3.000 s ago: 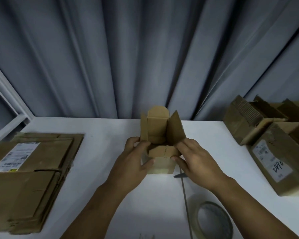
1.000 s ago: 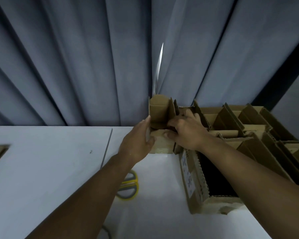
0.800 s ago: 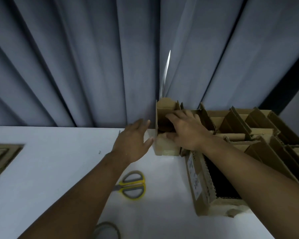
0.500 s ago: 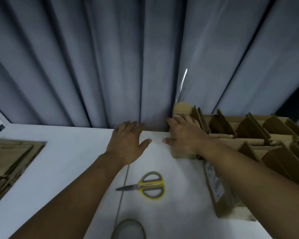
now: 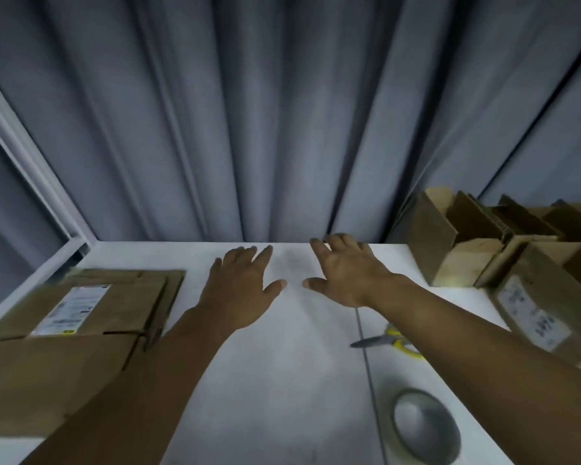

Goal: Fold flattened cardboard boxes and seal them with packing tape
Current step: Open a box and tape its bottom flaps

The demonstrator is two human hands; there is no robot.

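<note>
Now my left hand (image 5: 245, 290) and right hand (image 5: 346, 273) hover empty, fingers spread wide, over the desk (image 5: 282, 380), flattened boxes (image 5: 81, 317) stacked left of them, likely staged for my next pick.

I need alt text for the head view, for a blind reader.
The left hand and the right hand, both empty, spread open over a white table. Flattened cardboard boxes lie stacked at the left, folded boxes stand at the right, and yellow-handled scissors and a tape roll lie by the right forearm.
</note>
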